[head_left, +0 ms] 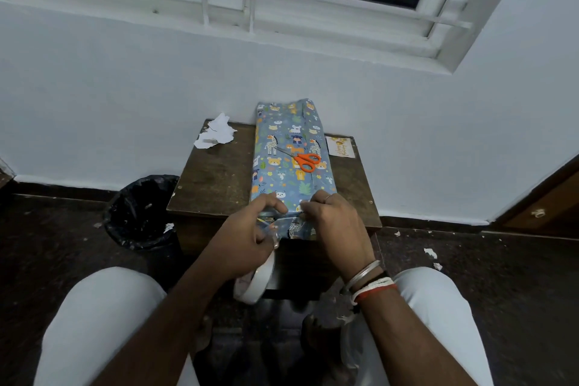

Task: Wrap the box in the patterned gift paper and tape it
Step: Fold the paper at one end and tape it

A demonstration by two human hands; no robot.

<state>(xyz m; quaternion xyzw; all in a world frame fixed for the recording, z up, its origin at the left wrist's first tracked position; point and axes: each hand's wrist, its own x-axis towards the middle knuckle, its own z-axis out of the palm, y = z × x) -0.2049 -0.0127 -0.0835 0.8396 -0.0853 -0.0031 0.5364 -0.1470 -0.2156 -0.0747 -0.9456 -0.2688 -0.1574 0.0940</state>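
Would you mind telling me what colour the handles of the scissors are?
Orange; the scissors show best in the head view.

We have the box point(288, 141) lying lengthwise down the middle of the table point(219, 178), its far end against the wall and its near end at the table's near edge. The scissors point(302, 160) rest on the box. A paper scrap point(216, 135) sits at the far left corner and a card point(340, 146) at the far right corner. At the near edge, our left hand point(247, 238) holds the tape roll point(255, 283), which hangs below the edge. Beside it, our right hand point(335, 222) grips the box's near end. A bin point(141, 213) stands on the floor left of the table.
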